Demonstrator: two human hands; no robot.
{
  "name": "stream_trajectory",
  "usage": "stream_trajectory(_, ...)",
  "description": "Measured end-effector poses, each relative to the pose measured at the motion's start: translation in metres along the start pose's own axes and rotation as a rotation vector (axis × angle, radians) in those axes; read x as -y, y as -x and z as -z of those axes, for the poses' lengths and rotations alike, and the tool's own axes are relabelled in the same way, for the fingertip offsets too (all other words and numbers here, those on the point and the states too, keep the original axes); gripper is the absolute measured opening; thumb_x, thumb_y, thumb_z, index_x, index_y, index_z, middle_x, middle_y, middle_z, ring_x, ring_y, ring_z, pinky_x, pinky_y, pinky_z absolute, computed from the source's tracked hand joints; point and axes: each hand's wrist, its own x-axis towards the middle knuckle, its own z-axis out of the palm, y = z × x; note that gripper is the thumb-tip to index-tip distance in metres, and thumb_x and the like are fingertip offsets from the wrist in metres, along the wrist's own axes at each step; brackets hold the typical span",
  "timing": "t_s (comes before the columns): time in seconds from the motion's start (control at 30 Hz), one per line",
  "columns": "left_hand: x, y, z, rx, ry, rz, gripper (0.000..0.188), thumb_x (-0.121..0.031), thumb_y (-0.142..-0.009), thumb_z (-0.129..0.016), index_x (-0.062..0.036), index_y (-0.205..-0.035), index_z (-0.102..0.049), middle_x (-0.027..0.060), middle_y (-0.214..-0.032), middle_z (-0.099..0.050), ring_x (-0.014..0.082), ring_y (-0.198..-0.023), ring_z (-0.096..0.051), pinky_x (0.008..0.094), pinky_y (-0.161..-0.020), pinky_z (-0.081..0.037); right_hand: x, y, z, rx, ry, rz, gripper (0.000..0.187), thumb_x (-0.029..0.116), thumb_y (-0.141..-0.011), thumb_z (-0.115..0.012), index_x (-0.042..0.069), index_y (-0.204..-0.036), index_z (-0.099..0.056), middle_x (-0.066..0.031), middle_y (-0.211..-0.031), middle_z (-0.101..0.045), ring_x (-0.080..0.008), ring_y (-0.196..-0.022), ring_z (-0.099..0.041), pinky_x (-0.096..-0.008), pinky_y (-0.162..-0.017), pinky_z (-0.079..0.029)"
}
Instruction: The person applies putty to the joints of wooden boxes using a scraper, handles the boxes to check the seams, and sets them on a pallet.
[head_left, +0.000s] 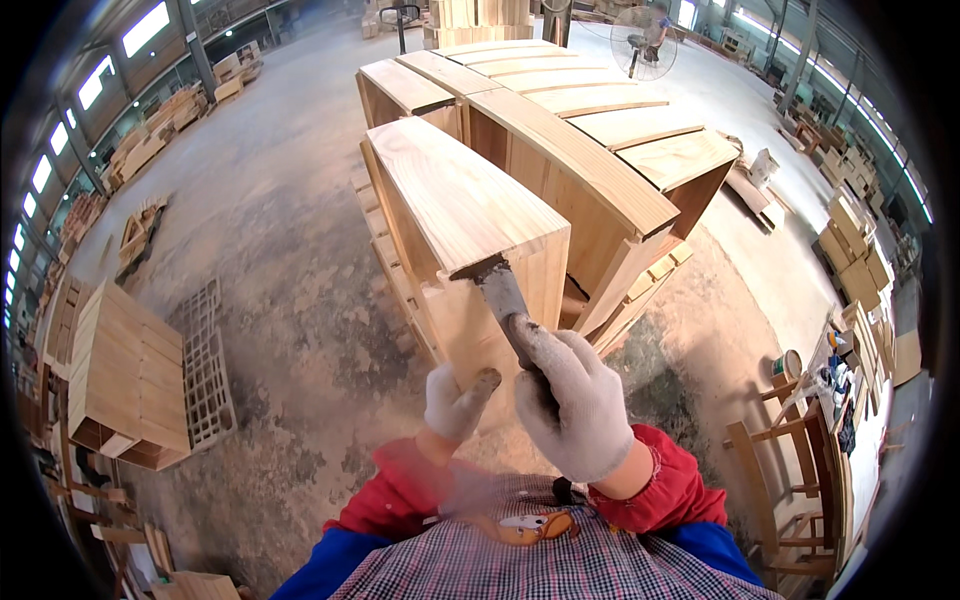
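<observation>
My right hand (578,405), in a white knit glove, grips a putty knife (503,292). The knife's blade carries dark paste and meets the near edge of a pale wooden drawer box (465,195). A dark smear (480,268) marks the wood at that edge. Lower down, my left hand (458,402), also gloved, is close to the box's near face, its thumb apart from the fingers. Its thumb tip is stained dark. Whether it touches the wood I cannot tell.
Behind the box stand more wooden boxes (570,165) on a pallet (655,270). At the left are another wooden case (125,370) and a plastic pallet (205,370). A cluttered wooden bench (815,440) is at right. A fan (643,42) stands at the back.
</observation>
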Motion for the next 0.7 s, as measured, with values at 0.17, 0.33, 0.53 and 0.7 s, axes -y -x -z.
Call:
stream_trajectory(0.17,0.000,0.000,0.004,0.045,0.017,0.065,0.022,-0.021,-0.084,-0.059,0.0004,-0.084,-0.063,0.0057,-0.062,-0.055,0.0115,-0.057,-0.051,0.0284,-0.054,-0.043,-0.004,-0.004,0.004,-0.040,-0.042,0.002,0.050,-0.006,-0.073,-0.058,0.000,-0.122,-0.050,-0.0149,-0.083,-0.056,-0.0286,-0.067,-0.059,-0.0335,-0.059,-0.048)
stream_trajectory(0.33,0.003,-0.002,0.004,0.021,0.014,0.043,0.024,-0.023,-0.085,-0.058,0.0001,-0.086,-0.063,0.0083,-0.064,-0.057,0.0155,-0.057,-0.053,0.0291,-0.055,-0.044,-0.013,-0.001,0.002,-0.074,-0.018,0.037,0.051,-0.006,-0.072,-0.058,0.001,-0.122,-0.050,-0.0149,-0.083,-0.056,-0.0295,-0.066,-0.059,-0.0341,-0.057,-0.048)
stream_trajectory(0.53,-0.001,-0.001,0.005,0.060,0.016,0.029,0.025,-0.024,-0.085,-0.057,-0.0003,-0.089,-0.063,0.0092,-0.069,-0.059,0.0170,-0.061,-0.056,0.0292,-0.059,-0.045,-0.024,-0.016,0.005,-0.118,0.014,0.060,0.045,-0.009,-0.074,-0.054,-0.001,-0.118,-0.052,-0.0138,-0.084,-0.057,-0.0242,-0.072,-0.059,-0.0290,-0.065,-0.048)
stream_trajectory(0.7,-0.005,0.000,0.002,0.058,0.008,0.008,0.026,-0.024,-0.091,-0.054,0.0007,-0.090,-0.061,-0.0038,-0.067,-0.054,0.0053,-0.059,-0.045,0.0224,-0.051,-0.036,-0.017,-0.024,0.022,-0.059,0.026,0.068,0.044,-0.010,-0.074,-0.053,-0.002,-0.117,-0.054,-0.0149,-0.085,-0.058,-0.0261,-0.069,-0.060,-0.0294,-0.062,-0.049)
